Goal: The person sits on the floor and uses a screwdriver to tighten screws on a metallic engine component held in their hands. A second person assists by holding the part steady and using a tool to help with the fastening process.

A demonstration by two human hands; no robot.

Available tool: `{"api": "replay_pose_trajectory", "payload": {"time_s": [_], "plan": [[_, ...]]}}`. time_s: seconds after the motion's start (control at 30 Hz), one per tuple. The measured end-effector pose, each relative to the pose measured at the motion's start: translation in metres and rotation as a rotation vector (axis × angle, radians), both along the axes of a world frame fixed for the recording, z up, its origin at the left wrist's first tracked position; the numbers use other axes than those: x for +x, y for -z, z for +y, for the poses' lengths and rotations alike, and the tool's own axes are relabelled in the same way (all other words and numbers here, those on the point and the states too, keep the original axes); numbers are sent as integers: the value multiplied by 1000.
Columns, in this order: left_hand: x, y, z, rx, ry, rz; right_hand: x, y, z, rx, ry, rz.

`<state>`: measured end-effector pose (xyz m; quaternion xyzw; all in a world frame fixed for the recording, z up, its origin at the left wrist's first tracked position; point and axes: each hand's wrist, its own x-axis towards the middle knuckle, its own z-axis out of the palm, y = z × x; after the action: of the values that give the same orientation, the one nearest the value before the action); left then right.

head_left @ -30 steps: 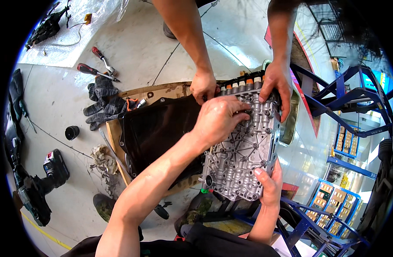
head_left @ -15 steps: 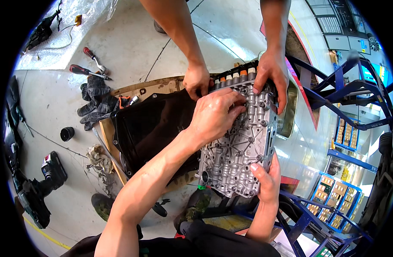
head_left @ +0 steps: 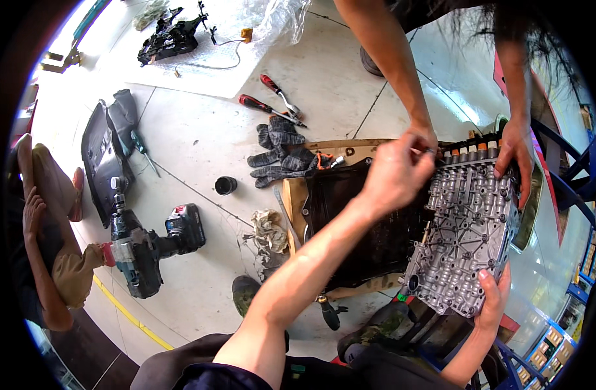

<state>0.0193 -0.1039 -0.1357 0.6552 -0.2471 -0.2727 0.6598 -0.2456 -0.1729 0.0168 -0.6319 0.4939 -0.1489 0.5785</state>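
Note:
A grey metal valve body (head_left: pixel 470 237), with white and orange solenoids along its far edge, is held slightly tilted at the right. My right hand (head_left: pixel 496 299) grips its near right corner, thumb on top. My left hand (head_left: pixel 398 175) is raised over its left side, fingers pinched; a small dark thing seems to be at the fingertips, too blurred to name. A co-worker's one hand (head_left: pixel 426 135) is just beyond my left fingers, partly hidden. The co-worker's other hand (head_left: pixel 515 156) holds the far right corner. Beneath lies a black pan (head_left: pixel 366 227) on cardboard.
Left of the pan lie grey work gloves (head_left: pixel 278 153), a screwdriver (head_left: pixel 268 108), a ratchet (head_left: pixel 281 94), a black cup-like part (head_left: pixel 225 186) and a crumpled rag (head_left: pixel 270 231). A cordless impact wrench (head_left: pixel 139 257) is farther left, by another person's arm (head_left: pixel 41 260). Blue metal frames (head_left: pixel 564 159) stand right.
My left hand has lifted off the valve body's top and moved toward its left edge, near the co-worker's hand. The view has swung left; my right hand keeps its grip.

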Motion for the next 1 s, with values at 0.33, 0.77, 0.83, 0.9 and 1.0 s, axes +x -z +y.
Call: {"api": "replay_pose_trajectory", "payload": {"time_s": [0.33, 0.77, 0.83, 0.9, 1.0], "plan": [[150, 32, 164, 721, 187, -369, -6, 2, -5, -56, -31, 45], [84, 54, 79, 1127, 215, -697, 0, -1, -3, -57, -52, 7], [84, 53, 79, 1106, 160, -777, -1, -2, -2, -28, -24, -11], [82, 59, 86, 1072, 116, -761, -4, 0, -2, -35, 11, 72], [81, 32, 102, 980, 45, -681, 6, 4, 0, -4, -19, -9]]}}
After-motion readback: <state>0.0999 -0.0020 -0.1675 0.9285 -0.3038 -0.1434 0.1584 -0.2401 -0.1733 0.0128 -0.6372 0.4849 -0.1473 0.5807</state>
